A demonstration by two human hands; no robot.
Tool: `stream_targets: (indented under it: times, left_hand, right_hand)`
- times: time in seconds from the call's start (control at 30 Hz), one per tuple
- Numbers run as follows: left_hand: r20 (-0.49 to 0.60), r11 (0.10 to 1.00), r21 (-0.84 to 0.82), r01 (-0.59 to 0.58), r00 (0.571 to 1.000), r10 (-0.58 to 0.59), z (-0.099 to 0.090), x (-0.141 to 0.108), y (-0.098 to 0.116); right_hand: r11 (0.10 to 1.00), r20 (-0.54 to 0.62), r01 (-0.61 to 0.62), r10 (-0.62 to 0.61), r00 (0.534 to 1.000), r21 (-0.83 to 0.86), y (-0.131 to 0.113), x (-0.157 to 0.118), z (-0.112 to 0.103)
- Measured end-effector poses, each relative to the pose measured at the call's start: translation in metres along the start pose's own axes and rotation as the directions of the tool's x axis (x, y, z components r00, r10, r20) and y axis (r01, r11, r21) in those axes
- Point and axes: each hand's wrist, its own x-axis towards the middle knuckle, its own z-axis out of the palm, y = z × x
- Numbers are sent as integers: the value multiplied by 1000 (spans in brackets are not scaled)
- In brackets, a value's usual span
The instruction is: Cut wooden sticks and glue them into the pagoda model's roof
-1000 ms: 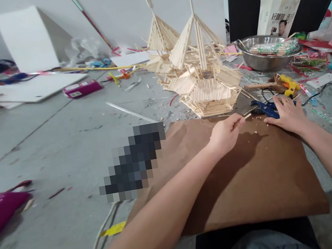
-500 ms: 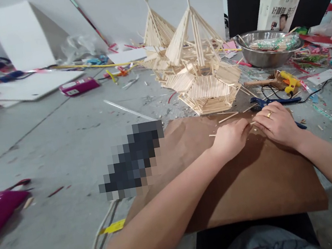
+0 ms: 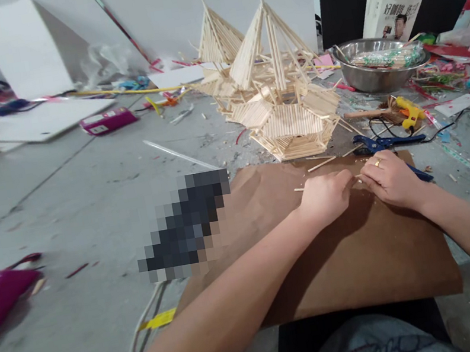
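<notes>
Over the far right part of a brown paper-covered board (image 3: 316, 282), both hands are close together with fingers pinched. My left hand (image 3: 328, 196) is closed on a thin wooden stick (image 3: 298, 190), whose end sticks out on its left side. My right hand (image 3: 386, 177), with a ring, is closed on the stick's other end, a short piece of which shows between the hands. Just beyond lie loose sticks (image 3: 322, 164) and blue-handled pliers (image 3: 376, 142). A stick-built model with pointed roofs (image 3: 291, 118) stands behind the board.
A blurred-out dark object (image 3: 187, 226) overlaps the board's left edge. Behind the right hand are a yellow glue gun (image 3: 408, 113) and a metal bowl (image 3: 380, 76) of wrapped items. Purple packets (image 3: 108, 121) lie left; scraps cover the right floor. A white bag (image 3: 390, 3) stands behind.
The view has shifted slightly. Both hands keep nearly the same pose and place over the board, with the right hand a little changed in angle.
</notes>
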Motion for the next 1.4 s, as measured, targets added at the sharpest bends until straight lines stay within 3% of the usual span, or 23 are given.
stream_targets:
  times: [0.27,0.53,0.67,0.8,0.9,1.03,1.1,1.17,1.3,1.4]
  left_hand:
    - [46,998,35,60,997,-61,0,-2,4]
    - [-8,995,-32,92,996,-93,3,1,2]
    - [-29,985,-166,-56,998,51,1,2,-6]
    - [-74,895,-379,-236,972,225,-5,-1,-7]
    - [-126,832,-509,-219,976,180,-9,-1,-5]
    - [-124,777,-617,-120,991,54,-6,3,-8]
    - [-122,740,-665,-99,992,23,-3,4,-10]
    - [-113,710,-699,-87,994,11,1,5,-12]
    - [-61,750,-659,-61,998,27,5,4,-9]
    - [-19,763,-644,-60,998,63,8,3,-6]
  right_hand:
    - [999,53,-32,30,998,42,0,-2,5]
    - [996,35,-65,64,997,54,0,0,8]
    - [946,102,-71,41,994,316,5,1,3]
    - [839,147,-173,113,983,516,13,-1,2]
    - [856,185,-225,155,970,465,17,-2,7]
    - [910,260,-343,282,923,231,17,-3,15]
    - [875,217,-417,370,904,247,16,-4,15]
    - [805,154,-444,419,895,393,14,-4,13]
    - [653,153,-411,415,897,636,5,-4,8]
    - [618,162,-389,392,906,683,0,-4,6]
